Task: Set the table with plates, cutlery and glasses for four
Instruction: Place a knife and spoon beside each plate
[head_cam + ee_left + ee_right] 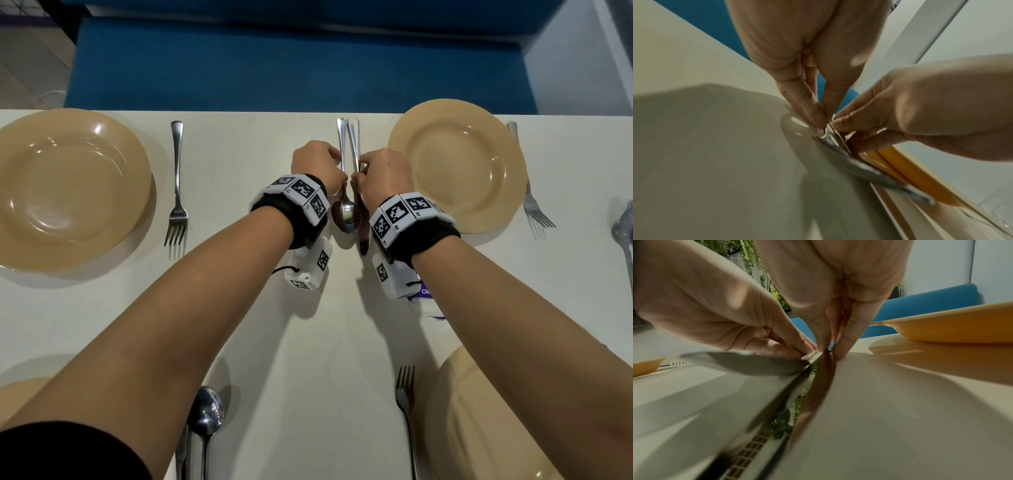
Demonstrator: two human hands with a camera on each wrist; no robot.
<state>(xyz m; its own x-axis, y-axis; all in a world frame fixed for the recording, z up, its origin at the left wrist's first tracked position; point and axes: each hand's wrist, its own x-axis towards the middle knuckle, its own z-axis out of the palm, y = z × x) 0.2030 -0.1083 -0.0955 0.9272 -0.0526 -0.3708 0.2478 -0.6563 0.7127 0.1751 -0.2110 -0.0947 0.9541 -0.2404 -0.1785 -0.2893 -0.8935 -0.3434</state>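
Note:
On the white table [239, 164], a steel spoon [346, 216] and a knife [363, 240] lie side by side just left of the far right tan plate [459, 164]. Their handles touch at the far end. My left hand [337, 159] pinches the spoon's handle between thumb and fingertips. My right hand [359, 168] pinches the knife's handle. The left wrist view shows the fingertips [822, 125] closed on the spoon [859, 165]. In the right wrist view my right hand [830, 347] meets the knife [818, 386] against the table, with the spoon bowl [748, 363] beside it.
A far left plate [68, 188] has a fork [177, 192] at its right. Another fork [534, 202] lies right of the far right plate. Nearer me are a plate [479, 428], a fork [406, 411] and a spoon [205, 418]. A blue bench [291, 61] runs behind the table.

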